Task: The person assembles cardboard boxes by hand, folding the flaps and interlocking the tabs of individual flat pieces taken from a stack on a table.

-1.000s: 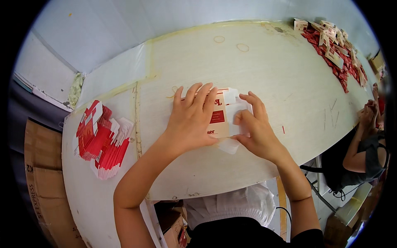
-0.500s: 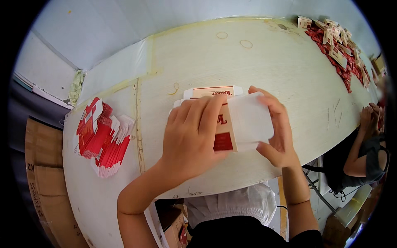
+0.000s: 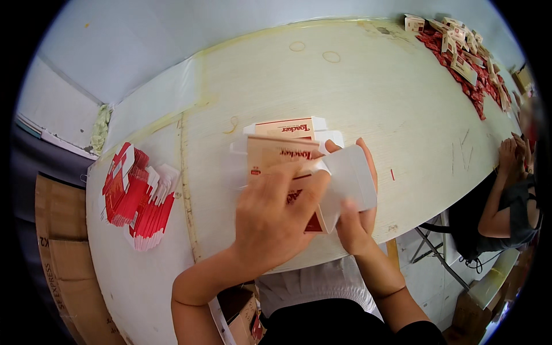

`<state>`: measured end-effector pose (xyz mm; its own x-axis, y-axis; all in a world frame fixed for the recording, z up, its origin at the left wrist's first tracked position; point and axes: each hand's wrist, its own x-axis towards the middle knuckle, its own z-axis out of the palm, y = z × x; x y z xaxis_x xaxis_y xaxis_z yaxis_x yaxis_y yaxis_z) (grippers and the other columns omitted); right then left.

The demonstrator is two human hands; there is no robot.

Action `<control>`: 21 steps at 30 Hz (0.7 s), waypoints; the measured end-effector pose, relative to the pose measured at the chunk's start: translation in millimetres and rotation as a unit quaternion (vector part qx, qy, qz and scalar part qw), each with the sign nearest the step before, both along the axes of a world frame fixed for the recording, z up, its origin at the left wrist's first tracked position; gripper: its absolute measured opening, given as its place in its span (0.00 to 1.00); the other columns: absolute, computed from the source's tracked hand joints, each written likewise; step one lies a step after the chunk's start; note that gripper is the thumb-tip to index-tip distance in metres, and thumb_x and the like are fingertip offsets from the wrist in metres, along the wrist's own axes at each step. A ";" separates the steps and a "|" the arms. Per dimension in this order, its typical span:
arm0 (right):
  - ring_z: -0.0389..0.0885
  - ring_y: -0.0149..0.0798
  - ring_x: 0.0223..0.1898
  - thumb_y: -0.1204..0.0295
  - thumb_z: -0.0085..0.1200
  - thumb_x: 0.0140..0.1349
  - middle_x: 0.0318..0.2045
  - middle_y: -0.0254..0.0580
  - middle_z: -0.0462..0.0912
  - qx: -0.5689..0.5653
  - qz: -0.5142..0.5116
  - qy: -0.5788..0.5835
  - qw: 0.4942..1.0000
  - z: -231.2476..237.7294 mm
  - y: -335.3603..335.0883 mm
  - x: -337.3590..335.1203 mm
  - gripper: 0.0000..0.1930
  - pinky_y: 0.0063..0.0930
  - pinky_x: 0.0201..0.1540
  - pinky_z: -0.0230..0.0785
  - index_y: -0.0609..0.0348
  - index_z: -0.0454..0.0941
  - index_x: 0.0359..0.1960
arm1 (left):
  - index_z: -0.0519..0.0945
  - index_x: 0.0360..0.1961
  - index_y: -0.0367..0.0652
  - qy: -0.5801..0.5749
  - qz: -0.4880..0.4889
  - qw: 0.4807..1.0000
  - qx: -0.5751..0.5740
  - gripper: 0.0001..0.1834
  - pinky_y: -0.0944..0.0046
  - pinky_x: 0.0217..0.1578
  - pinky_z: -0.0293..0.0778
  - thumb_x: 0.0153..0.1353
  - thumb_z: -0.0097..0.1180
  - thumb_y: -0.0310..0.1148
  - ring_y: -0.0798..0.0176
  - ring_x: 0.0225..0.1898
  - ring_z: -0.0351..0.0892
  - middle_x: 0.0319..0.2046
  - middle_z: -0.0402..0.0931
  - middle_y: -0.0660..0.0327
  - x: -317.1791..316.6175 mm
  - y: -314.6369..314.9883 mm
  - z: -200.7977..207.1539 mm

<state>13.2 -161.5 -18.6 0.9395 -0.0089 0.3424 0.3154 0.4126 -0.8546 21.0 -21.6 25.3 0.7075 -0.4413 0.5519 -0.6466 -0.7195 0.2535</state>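
Observation:
A cream and red folding carton [image 3: 323,223] with a white end panel [image 3: 348,172] is held above the table, tilted. My right hand [image 3: 357,227] grips it at the white end, with fingers behind and the thumb, blurred, in front. My left hand [image 3: 267,221] is on its printed side, fingers bent and smeared by motion, the fingertips at the carton's upper edge. Just beyond the hands lies another cream carton [image 3: 282,127], flat, with white flaps. A blurred cream panel [image 3: 270,154] shows between it and my left hand; I cannot tell which carton it belongs to.
Stacked flat red cartons [image 3: 141,195] lie on the left of the table [image 3: 276,80]. Far right holds a pile of red wrapped pieces [image 3: 478,98] and cream cartons [image 3: 463,68]. Rubber bands [image 3: 331,57] lie at the back. Another person's hands [image 3: 512,152] rest at the right edge.
My right hand has moved left and turned, its thumb now on the white panel. The carton has tilted. My left fingers have drawn back and bent, uncovering the cream panel behind.

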 end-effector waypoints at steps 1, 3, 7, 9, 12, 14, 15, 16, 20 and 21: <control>0.60 0.51 0.66 0.64 0.45 0.65 0.66 0.61 0.55 -0.008 0.012 0.004 1.000 5.0 0.7 1.0 0.40 0.45 0.64 0.59 0.57 0.32 0.71 | 0.75 0.48 0.49 -0.027 -0.007 1.000 0.009 0.35 0.59 0.36 0.75 0.31 0.69 0.26 0.54 0.43 0.77 0.44 0.71 0.56 0.0 -3.6 -1.8; 0.58 0.53 0.67 0.71 0.41 0.66 0.67 0.62 0.53 -0.052 0.037 -0.003 0.998 7.3 -1.3 0.3 0.37 0.44 0.65 0.54 0.61 0.33 0.70 | 0.74 0.49 0.47 -0.057 -0.019 0.998 0.019 0.34 0.58 0.37 0.74 0.32 0.68 0.25 0.53 0.43 0.77 0.45 0.72 0.56 1.2 -5.2 -4.7; 0.50 0.57 0.69 0.76 0.43 0.62 0.69 0.62 0.49 -0.204 0.064 -0.086 0.973 9.0 -15.0 -1.3 0.37 0.41 0.69 0.44 0.69 0.37 0.70 | 0.73 0.52 0.41 -0.036 -0.034 0.999 0.007 0.32 0.56 0.41 0.73 0.41 0.63 0.28 0.53 0.43 0.75 0.46 0.73 0.56 3.2 -7.5 -1.7; 0.48 0.55 0.70 0.73 0.43 0.63 0.69 0.61 0.48 -0.210 0.093 -0.079 0.970 22.3 -18.8 -3.2 0.37 0.41 0.69 0.42 0.69 0.38 0.70 | 0.72 0.54 0.38 -0.020 -0.032 0.999 0.002 0.30 0.56 0.43 0.72 0.45 0.61 0.29 0.54 0.44 0.74 0.46 0.74 0.57 3.2 -8.3 1.0; 0.46 0.53 0.71 0.70 0.41 0.63 0.70 0.60 0.46 -0.153 0.145 -0.032 0.977 25.1 -25.6 -4.3 0.37 0.40 0.70 0.40 0.69 0.38 0.70 | 0.70 0.56 0.34 -0.030 -0.037 0.999 0.008 0.34 0.55 0.45 0.69 0.44 0.62 0.29 0.54 0.43 0.74 0.47 0.75 0.56 5.9 -10.8 0.1; 0.44 0.51 0.72 0.69 0.39 0.64 0.70 0.58 0.45 -0.143 0.144 0.022 0.979 32.1 -23.0 -5.9 0.36 0.40 0.70 0.39 0.69 0.38 0.70 | 0.66 0.58 0.33 -0.061 -0.049 0.997 0.009 0.40 0.55 0.45 0.66 0.39 0.67 0.29 0.54 0.43 0.74 0.46 0.75 0.55 7.5 -12.6 -3.6; 0.44 0.51 0.72 0.68 0.38 0.65 0.70 0.58 0.44 -0.147 0.134 0.053 0.978 34.9 -21.0 -6.9 0.36 0.40 0.70 0.38 0.68 0.37 0.70 | 0.66 0.58 0.33 -0.067 -0.046 0.997 0.010 0.41 0.56 0.46 0.65 0.39 0.67 0.28 0.54 0.44 0.74 0.47 0.75 0.55 6.8 -12.8 -3.5; 0.44 0.50 0.72 0.69 0.38 0.64 0.70 0.57 0.44 -0.139 0.127 0.073 0.979 34.3 -20.3 -8.6 0.36 0.39 0.70 0.38 0.68 0.37 0.70 | 0.65 0.59 0.33 -0.074 -0.043 0.996 0.010 0.42 0.57 0.47 0.64 0.38 0.67 0.27 0.55 0.44 0.74 0.47 0.76 0.56 5.2 -12.9 -2.6; 0.42 0.49 0.72 0.69 0.36 0.65 0.71 0.55 0.42 -0.082 0.126 0.115 0.982 32.8 -22.0 -14.0 0.35 0.39 0.70 0.36 0.67 0.36 0.70 | 0.64 0.60 0.34 -0.056 -0.043 0.997 0.002 0.44 0.58 0.49 0.60 0.37 0.67 0.25 0.57 0.46 0.72 0.49 0.77 0.58 -0.7 -11.9 4.1; 0.42 0.49 0.72 0.70 0.36 0.65 0.71 0.54 0.42 -0.076 0.129 0.115 0.982 32.7 -23.0 -14.7 0.35 0.39 0.70 0.36 0.67 0.35 0.70 | 0.66 0.60 0.35 -0.045 -0.040 0.998 -0.006 0.39 0.59 0.49 0.60 0.42 0.64 0.26 0.58 0.46 0.71 0.48 0.77 0.59 -1.6 -12.0 5.3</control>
